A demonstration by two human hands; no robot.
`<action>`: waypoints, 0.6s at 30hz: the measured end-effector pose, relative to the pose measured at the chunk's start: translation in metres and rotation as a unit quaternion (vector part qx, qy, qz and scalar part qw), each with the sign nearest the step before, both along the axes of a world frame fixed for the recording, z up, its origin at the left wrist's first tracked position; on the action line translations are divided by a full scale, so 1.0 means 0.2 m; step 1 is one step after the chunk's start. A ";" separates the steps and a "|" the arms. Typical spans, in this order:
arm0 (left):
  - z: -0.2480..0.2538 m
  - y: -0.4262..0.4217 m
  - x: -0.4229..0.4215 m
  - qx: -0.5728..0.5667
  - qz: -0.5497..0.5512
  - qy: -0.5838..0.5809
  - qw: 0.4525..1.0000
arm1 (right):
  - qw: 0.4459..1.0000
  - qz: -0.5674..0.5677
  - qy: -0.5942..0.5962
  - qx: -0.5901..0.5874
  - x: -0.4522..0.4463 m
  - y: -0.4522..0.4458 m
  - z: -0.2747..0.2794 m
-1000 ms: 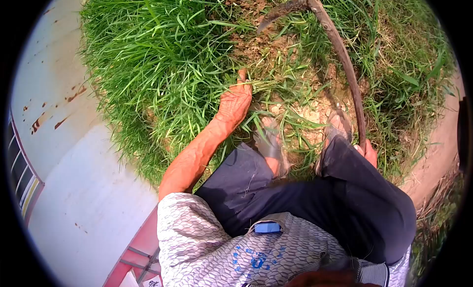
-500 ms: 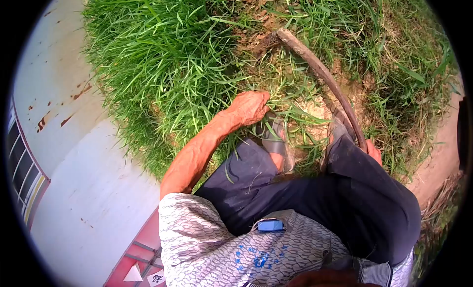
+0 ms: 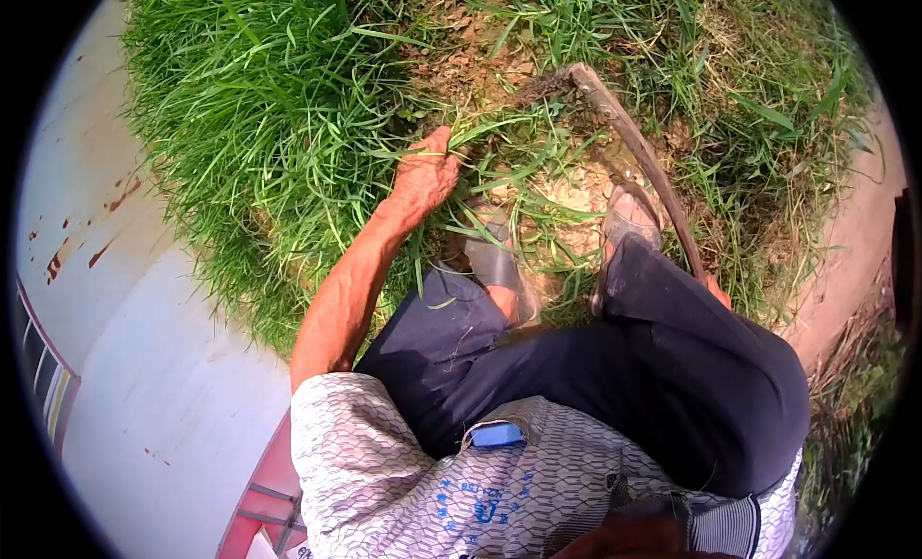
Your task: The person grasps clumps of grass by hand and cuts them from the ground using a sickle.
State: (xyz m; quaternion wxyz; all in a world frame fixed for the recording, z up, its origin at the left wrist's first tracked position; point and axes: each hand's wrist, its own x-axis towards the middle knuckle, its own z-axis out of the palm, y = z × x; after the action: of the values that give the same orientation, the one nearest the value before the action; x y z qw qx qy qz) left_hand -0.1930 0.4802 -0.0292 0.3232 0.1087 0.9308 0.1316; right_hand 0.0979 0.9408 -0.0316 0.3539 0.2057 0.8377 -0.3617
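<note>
My left hand [image 3: 427, 175] is closed around some grass blades [image 3: 480, 130] at the edge of the tall green grass. Loose strands stick out past its fingers to the right. My right hand [image 3: 716, 292], mostly hidden behind my knee, grips the lower end of a hand hoe [image 3: 639, 146] with a long curved wooden handle. The hoe's dark, soil-covered head [image 3: 544, 86] points left and rests at the ground, its exact shape hard to make out. Between the hoe and my left hand lie pulled-looking grass strands [image 3: 538, 156] over soil.
My left foot [image 3: 492, 256] and right foot [image 3: 634, 213] stand on the soil, in grey shoes. Thick grass [image 3: 259, 108] grows at left beside a pale concrete surface [image 3: 163, 367]. More grass [image 3: 768, 127] and a dirt strip [image 3: 850, 280] lie right.
My left hand has moved forward and left, from near my left foot to the tall grass edge. The hoe has shifted slightly, still in my right hand. The view has shifted a little.
</note>
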 end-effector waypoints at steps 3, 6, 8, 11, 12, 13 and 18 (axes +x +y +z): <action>0.12 0.15 0.00 0.024 0.044 -0.129 0.990 | 0.984 -0.011 -0.174 0.048 0.25 0.16 -0.06; 0.08 0.25 0.05 -0.043 0.066 -0.176 0.981 | 0.996 0.020 -0.060 0.055 0.14 0.07 -0.02; 0.08 0.35 0.09 -0.083 0.099 -0.231 0.964 | 0.996 -0.001 -0.082 0.030 -0.06 -0.06 0.04; -0.02 0.40 0.20 -0.042 0.200 -0.347 0.915 | 0.995 0.011 -0.093 0.035 -0.20 -0.14 0.06; -0.08 0.39 0.28 -0.013 0.251 -0.330 0.910 | 0.994 0.020 -0.095 0.042 -0.21 -0.15 0.05; -0.17 0.35 0.38 0.112 0.195 -0.173 0.959 | 0.994 0.026 -0.099 0.044 -0.22 -0.15 0.05; -0.10 0.34 0.41 0.029 0.135 -0.149 0.979 | 0.992 0.045 -0.103 0.051 -0.26 -0.19 0.03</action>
State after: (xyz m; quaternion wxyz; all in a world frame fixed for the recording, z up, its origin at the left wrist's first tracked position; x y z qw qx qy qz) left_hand -0.1113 0.5488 -0.0490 0.4342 -0.0291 0.8742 0.2154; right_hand 0.0449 0.9019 -0.0247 0.4435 0.2221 0.8222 -0.2794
